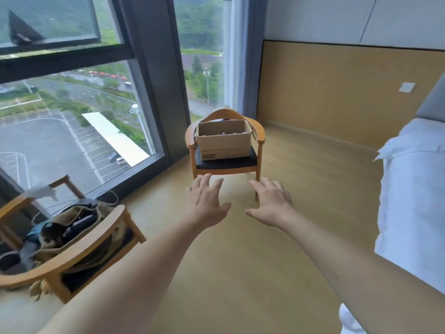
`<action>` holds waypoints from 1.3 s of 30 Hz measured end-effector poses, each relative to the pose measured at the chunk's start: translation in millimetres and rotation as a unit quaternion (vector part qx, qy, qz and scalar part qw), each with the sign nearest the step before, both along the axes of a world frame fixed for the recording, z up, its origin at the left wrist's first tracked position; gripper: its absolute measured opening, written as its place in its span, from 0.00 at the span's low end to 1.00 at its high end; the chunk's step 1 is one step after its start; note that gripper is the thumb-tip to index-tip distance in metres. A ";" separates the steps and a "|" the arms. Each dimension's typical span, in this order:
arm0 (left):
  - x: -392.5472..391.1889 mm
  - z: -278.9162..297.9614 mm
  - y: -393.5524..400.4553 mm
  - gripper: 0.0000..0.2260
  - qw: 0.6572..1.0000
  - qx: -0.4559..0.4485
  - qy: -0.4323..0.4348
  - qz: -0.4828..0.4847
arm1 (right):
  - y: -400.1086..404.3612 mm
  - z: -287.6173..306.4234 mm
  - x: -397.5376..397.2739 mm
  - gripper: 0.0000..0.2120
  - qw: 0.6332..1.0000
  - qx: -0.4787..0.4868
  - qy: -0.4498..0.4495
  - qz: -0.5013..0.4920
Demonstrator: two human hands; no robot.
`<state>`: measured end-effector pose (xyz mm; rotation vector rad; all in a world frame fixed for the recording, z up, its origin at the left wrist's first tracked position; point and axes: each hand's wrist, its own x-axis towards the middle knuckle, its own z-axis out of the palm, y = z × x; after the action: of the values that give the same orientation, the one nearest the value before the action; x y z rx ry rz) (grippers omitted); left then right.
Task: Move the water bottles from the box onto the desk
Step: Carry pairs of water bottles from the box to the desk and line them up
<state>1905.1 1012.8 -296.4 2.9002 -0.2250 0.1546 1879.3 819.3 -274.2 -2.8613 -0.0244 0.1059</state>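
Note:
An open cardboard box [225, 142] stands on the black seat of a wooden armchair [260, 135] by the window corner. Small pinkish bottle tops [224, 133] barely show over its front wall; the bottles themselves are hidden inside. My left hand [204, 200] and my right hand [271, 202] are stretched out side by side, palms down, fingers spread, holding nothing. Both hover over the floor, well short of the chair and the box. No desk is in view.
A second wooden armchair [79, 251] loaded with a bag and cables stands at the lower left. A bed with white bedding [414, 201] runs along the right. A floor-to-ceiling window [72, 131] fills the left wall. Tan floor [240, 273] lies between.

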 end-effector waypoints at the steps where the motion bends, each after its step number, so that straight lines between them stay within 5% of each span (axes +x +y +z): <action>1: 19.5 -0.9 -7.0 0.34 1.000 0.003 0.003 -0.011 | -6.6 -1.3 18.0 0.42 1.000 0.003 0.003 -0.007; 22: 428.5 -50.5 -106.9 0.34 0.998 0.028 0.047 0.019 | -96.8 -57.8 454.6 0.41 0.995 0.050 0.075 0.052; 39: 779.5 -139.1 -61.6 0.33 0.989 0.005 0.147 0.007 | -54.1 -136.8 798.5 0.40 0.985 0.036 0.168 0.017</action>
<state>2684.5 951.2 -435.6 2.8867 -0.1525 -0.2722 2677.8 765.2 -411.0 -2.7331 -0.0095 0.5807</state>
